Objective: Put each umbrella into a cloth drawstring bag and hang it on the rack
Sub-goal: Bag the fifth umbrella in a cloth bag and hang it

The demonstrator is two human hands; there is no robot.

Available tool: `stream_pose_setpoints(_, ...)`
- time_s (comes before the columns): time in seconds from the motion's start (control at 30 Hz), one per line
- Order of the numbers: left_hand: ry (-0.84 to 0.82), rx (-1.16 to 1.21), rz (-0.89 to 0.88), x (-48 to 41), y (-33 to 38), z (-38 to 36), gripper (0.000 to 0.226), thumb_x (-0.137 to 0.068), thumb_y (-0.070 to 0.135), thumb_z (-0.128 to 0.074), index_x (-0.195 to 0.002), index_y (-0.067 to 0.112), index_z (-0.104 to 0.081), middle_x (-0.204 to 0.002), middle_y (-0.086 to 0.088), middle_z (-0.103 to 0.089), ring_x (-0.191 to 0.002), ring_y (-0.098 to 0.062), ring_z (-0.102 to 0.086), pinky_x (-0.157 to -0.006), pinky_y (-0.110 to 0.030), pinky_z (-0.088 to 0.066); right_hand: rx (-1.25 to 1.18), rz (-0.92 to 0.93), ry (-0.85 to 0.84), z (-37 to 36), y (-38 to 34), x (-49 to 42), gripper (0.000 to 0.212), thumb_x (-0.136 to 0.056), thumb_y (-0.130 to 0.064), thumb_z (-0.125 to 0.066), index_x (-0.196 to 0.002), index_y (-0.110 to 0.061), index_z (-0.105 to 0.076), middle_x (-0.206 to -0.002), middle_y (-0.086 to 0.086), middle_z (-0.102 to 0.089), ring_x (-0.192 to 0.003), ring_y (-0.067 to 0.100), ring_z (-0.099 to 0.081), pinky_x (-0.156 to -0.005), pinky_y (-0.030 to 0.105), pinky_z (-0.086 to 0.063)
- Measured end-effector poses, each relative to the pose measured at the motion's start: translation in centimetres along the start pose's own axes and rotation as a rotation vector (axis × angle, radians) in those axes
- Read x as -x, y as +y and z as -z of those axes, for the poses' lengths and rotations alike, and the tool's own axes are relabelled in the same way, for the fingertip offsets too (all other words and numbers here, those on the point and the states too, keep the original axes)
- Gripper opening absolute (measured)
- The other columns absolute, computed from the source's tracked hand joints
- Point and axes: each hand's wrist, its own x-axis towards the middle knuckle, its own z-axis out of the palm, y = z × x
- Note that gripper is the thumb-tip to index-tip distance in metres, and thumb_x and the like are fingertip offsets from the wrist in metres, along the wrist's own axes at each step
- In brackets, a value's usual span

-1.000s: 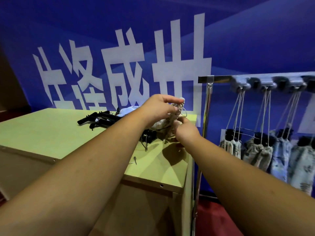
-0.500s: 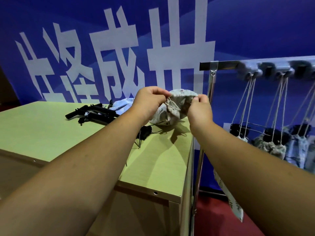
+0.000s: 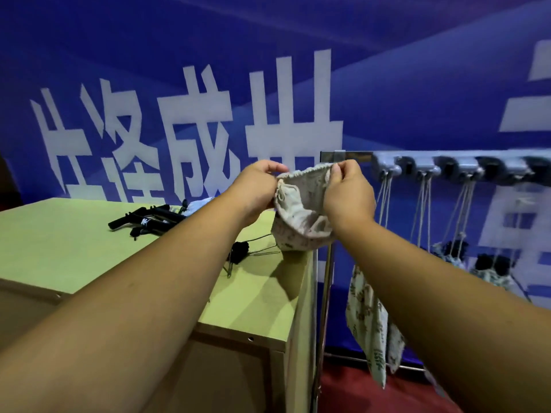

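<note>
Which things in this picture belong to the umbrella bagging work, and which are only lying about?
Belong to the work:
- cloth bag, mouth held open by left hand and right hand
- black folded umbrellas on the table
- rack with filled bags hanging

Only lying about:
- blue banner
- printed cloth hanging beside the table

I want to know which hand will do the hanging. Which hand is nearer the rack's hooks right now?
Right. The right hand pinches the bag's rim just left of the first hook on the rack. The left hand holds the opposite rim, farther left, over the table.
</note>
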Motion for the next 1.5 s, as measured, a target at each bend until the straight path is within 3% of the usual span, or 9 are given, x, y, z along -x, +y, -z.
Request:
stream_pose_setpoints(0.13, 0.006, 0.071, 0.127, 3.1, 2.5, 0.8, 0.028, -0.093, 0.0, -0.05, -0.092, -0.004, -0.077, -0.091, -0.017, -0.076, -0.084, -0.035, -0.072, -0.081, -0.046, -0.059, 0.006, 0.025, -0.146, 4.7, -2.4, 0.8, 0.027, -0.113, -0.039, -0.047, -0.104, -0.019, -0.063, -0.092, 0.004, -0.068, -0.074, 0.018, -0.059, -0.056, 0.031, -0.037)
stream_pose_setpoints(0.27, -0.14, 0.017, 0.163, 7.2, 5.1, 2.4, 0.024, -0.098, 0.028, -0.067, -0.101, 0.005, -0.074, -0.093, -0.011, -0.078, -0.083, -0.028, -0.074, -0.083, -0.039, -0.057, 0.101, 0.143, -0.213, 8.5, -5.4, 2.7, 0.029, -0.111, -0.041, -0.054, -0.098, -0.017, -0.065, -0.085, 0.0, -0.064, -0.073, 0.015, -0.058, -0.054, 0.029, -0.033)
stream_pose_setpoints(0.47, -0.116, -0.337, 0.035, 12.2, 8.4, 6.8, 0.017, -0.106, 0.012, -0.061, -0.105, 0.0, -0.074, -0.095, -0.018, -0.075, -0.085, -0.025, -0.073, -0.079, -0.036, -0.064, 0.161, 0.182, -0.416, 12.0, -10.8, 6.5, 0.05, -0.097, -0.066, -0.064, -0.092, -0.018, -0.074, -0.086, 0.007, -0.074, -0.08, 0.024, -0.07, -0.066, 0.039, -0.057)
stream_pose_setpoints(0.77, -0.165, -0.573, 0.206, 19.2, 11.4, 14.6, 0.014, -0.106, 0.02, -0.062, -0.102, 0.009, -0.069, -0.087, -0.009, -0.058, -0.065, -0.018, -0.051, -0.059, -0.03, -0.05, 0.367, 0.066, -0.569, 11.4, -16.6, 11.7, 0.048, -0.109, -0.041, -0.056, -0.072, -0.011, -0.054, -0.055, 0.006, -0.052, -0.049, 0.023, -0.049, -0.054, 0.031, -0.04)
stream_pose_setpoints(0.93, -0.099, -0.775, 0.262, 21.2, 8.7, 16.9, 0.013, -0.102, 0.016, -0.067, -0.096, 0.007, -0.074, -0.062, -0.005, -0.059, -0.044, -0.017, -0.048, -0.053, -0.029, -0.045, 0.419, 0.08, -0.685, 7.2, -16.4, 14.8, 0.018, -0.1, -0.023, -0.065, -0.088, -0.01, -0.061, -0.085, 0.01, -0.065, -0.071, 0.026, -0.064, -0.065, 0.033, -0.056)
stream_pose_setpoints(1.03, -0.036, -1.044, 0.269, 21.5, 5.4, 17.4, 0.013, -0.101, 0.005, -0.066, -0.104, 0.006, -0.079, -0.077, -0.017, -0.073, -0.045, -0.023, -0.059, -0.049, -0.028, -0.051, 0.557, 0.134, -0.701, 4.3, -14.9, 17.2, 0.025, -0.102, -0.033, -0.062, -0.094, -0.01, -0.062, -0.089, 0.008, -0.065, -0.085, 0.029, -0.067, -0.077, 0.038, -0.057)
stream_pose_setpoints(1.2, -0.06, -1.074, 0.377, 21.2, 0.0, 17.3, 0.012, -0.1, 0.007, -0.067, -0.11, 0.01, -0.073, -0.084, -0.005, -0.072, -0.053, -0.016, -0.069, -0.044, -0.024, -0.051, 0.625, 0.152, -0.742, -0.1, -10.2, 19.9, 0.038, -0.095, -0.051, -0.072, -0.093, -0.013, -0.068, -0.085, 0.003, -0.065, -0.081, 0.026, -0.066, -0.07, 0.035, -0.053)
stream_pose_setpoints(1.37, -0.124, -0.98, 0.621, 20.2, -5.0, 17.1, 0.014, -0.107, 0.004, -0.056, -0.111, 0.01, -0.068, -0.051, -0.001, -0.068, -0.037, -0.01, -0.063, -0.049, -0.025, -0.048, 0.695, 0.12, -0.745, -2.7, -6.7, 20.5, 0.022, -0.095, -0.019, -0.071, -0.075, -0.012, -0.065, -0.076, 0.007, -0.066, -0.067, 0.026, -0.065, -0.055, 0.029, -0.048)
stream_pose_setpoints(1.5, -0.126, -0.909, 0.556, 19.4, -7.8, 17.2, 0.018, -0.107, 0.003, -0.055, -0.115, 0.0, -0.071, -0.088, -0.022, -0.079, -0.048, -0.022, -0.068, -0.048, -0.03, -0.054, 0.683, 0.102, -0.734, -4.2, -4.9, 20.6, 0.018, -0.09, -0.011, -0.066, -0.073, -0.012, -0.064, -0.075, 0.007, -0.065, -0.064, 0.025, -0.062, -0.052, 0.026, -0.044)
